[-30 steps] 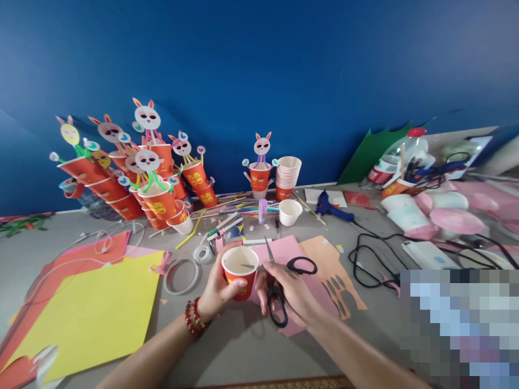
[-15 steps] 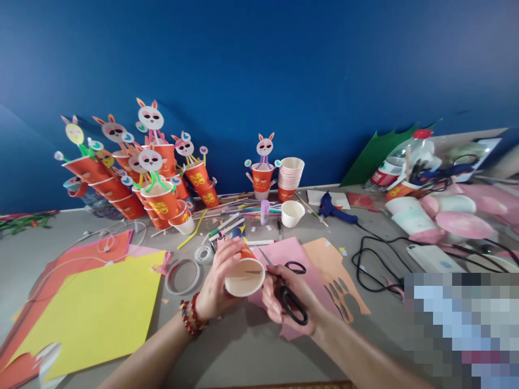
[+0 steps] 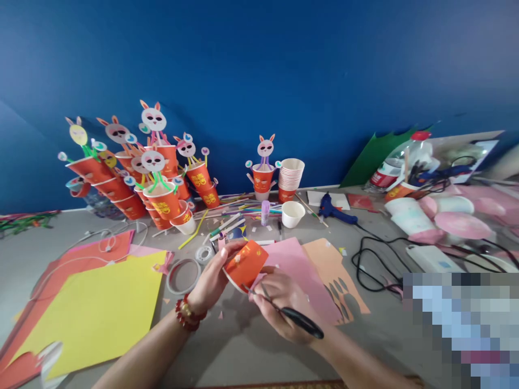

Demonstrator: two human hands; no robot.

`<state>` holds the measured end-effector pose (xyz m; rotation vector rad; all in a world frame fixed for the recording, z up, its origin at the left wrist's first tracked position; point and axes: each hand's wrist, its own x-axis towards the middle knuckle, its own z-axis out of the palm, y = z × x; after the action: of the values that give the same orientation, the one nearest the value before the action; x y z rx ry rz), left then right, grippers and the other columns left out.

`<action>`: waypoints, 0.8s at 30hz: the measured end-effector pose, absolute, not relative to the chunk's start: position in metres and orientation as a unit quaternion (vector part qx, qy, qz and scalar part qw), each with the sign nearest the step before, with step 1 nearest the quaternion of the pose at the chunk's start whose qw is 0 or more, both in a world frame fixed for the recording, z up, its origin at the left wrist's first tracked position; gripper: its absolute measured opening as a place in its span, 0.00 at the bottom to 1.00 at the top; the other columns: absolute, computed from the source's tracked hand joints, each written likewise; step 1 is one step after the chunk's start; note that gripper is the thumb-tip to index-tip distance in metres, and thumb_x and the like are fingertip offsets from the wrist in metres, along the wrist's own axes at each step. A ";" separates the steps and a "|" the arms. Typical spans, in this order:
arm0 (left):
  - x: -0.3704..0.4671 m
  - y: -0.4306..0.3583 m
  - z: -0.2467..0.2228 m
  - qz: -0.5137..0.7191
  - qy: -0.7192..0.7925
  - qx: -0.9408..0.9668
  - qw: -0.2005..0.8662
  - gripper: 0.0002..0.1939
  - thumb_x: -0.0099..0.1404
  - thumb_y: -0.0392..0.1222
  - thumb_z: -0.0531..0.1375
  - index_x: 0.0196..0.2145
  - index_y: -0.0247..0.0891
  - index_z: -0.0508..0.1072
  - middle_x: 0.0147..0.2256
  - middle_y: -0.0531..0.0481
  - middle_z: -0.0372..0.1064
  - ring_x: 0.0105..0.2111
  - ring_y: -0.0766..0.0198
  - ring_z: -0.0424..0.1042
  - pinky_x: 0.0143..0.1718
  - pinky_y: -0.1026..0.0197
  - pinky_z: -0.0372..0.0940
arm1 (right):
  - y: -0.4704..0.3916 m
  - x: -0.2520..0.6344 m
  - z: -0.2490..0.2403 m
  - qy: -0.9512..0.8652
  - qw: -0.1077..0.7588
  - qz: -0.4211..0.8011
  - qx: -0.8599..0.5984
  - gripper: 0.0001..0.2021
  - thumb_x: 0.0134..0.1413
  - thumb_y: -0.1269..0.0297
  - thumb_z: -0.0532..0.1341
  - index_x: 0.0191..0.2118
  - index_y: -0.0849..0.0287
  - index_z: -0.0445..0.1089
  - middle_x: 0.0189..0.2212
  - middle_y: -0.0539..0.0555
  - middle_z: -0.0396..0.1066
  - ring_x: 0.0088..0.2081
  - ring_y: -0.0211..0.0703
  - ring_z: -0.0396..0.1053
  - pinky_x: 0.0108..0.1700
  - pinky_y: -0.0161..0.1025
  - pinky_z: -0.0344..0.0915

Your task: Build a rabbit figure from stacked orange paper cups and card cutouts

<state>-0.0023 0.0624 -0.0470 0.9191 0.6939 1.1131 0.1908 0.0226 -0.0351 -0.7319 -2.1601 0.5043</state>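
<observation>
An orange paper cup (image 3: 247, 263) lies tilted in my left hand (image 3: 214, 281), whose fingers wrap round its left side and base. The cup's printed side faces up, and its white rim points down toward me. My right hand (image 3: 281, 302) is closed on a pair of scissors (image 3: 302, 322) with black handles. Their blades reach the rim of the cup. Whether the blades cut into the paper I cannot tell. Under both hands lies a pink paper sheet (image 3: 290, 259), and a roll of tape (image 3: 184, 276) rests left of the cup.
Rabbit-faced orange cups (image 3: 162, 202) stand stacked at the back left. A cup stack (image 3: 291, 175), a white cup (image 3: 292, 214) and a blue glue gun (image 3: 338, 210) are farther back. Yellow paper (image 3: 109, 319) covers the left; black cables (image 3: 377, 265) and a plastic bottle (image 3: 395, 167) lie right.
The cup has turned in my left hand, so its orange side shows instead of its white inside. The scissors have swung round, their blades now at the rim's near edge.
</observation>
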 end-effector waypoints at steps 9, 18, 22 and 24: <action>-0.006 0.060 -0.059 0.443 0.372 0.411 0.705 0.32 0.60 0.48 0.68 0.60 0.39 0.67 0.51 0.41 0.74 0.49 0.48 0.74 0.48 0.53 0.69 | 0.024 0.193 -0.032 -0.829 0.381 0.244 -0.329 0.19 0.68 0.67 0.48 0.25 0.57 0.66 0.21 0.50 0.69 0.27 0.41 0.68 0.47 0.46 0.67; -0.002 0.050 -0.069 0.521 0.332 0.497 0.609 0.45 0.55 0.46 0.71 0.64 0.43 0.52 0.48 0.39 0.76 0.47 0.46 0.77 0.45 0.48 0.74 | 0.014 0.181 -0.057 -0.476 0.350 0.710 -0.383 0.28 0.64 0.41 0.51 0.30 0.62 0.73 0.23 0.53 0.74 0.23 0.39 0.71 0.26 0.34 0.63; 0.001 0.045 -0.069 0.562 0.331 0.512 0.559 0.40 0.55 0.50 0.71 0.59 0.44 0.56 0.48 0.38 0.76 0.46 0.47 0.77 0.43 0.50 0.74 | 0.013 0.173 -0.052 -0.373 0.379 0.770 -0.353 0.28 0.61 0.42 0.55 0.26 0.64 0.72 0.17 0.53 0.72 0.20 0.38 0.69 0.22 0.32 0.59; 0.003 0.044 -0.068 0.576 0.336 0.523 0.531 0.40 0.56 0.51 0.70 0.60 0.44 0.55 0.47 0.38 0.76 0.44 0.48 0.77 0.40 0.51 0.75 | 0.012 0.171 -0.048 -0.339 0.384 0.789 -0.340 0.27 0.60 0.43 0.56 0.25 0.64 0.72 0.16 0.54 0.72 0.20 0.38 0.69 0.21 0.31 0.58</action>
<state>0.0033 0.0437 -0.0679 1.2490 0.8031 1.3737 0.1706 0.0123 -0.0484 -0.8679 -0.8631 2.0106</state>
